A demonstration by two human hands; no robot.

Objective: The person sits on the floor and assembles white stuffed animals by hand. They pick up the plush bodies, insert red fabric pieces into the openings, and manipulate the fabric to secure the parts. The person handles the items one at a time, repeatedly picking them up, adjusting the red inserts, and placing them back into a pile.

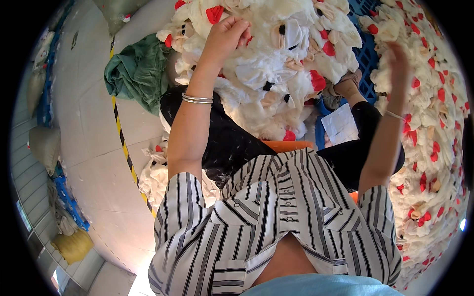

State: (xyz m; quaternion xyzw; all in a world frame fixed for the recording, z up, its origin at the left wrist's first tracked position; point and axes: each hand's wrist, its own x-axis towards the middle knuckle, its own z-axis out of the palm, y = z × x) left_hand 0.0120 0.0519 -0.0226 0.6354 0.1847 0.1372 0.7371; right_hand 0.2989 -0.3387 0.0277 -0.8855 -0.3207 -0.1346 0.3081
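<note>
My left hand (226,37) reaches up into a big heap of white plush pieces (276,64) with red and black patches, and its fingers pinch one white piece at the top of the heap. A silver bangle (197,98) sits on that forearm. My right hand (397,66) is raised and blurred beside a second pile of white and red plush pieces (429,123) on the right; I cannot make out whether it holds anything. I sit with black trousers (232,143) and a striped shirt (276,222).
A green cloth bundle (138,71) lies left of the heap. A yellow-black floor stripe (123,143) runs down the grey floor. A blue plastic crate (368,54) and a white paper sheet (340,123) lie between the piles. Filled sacks (47,143) line the left wall.
</note>
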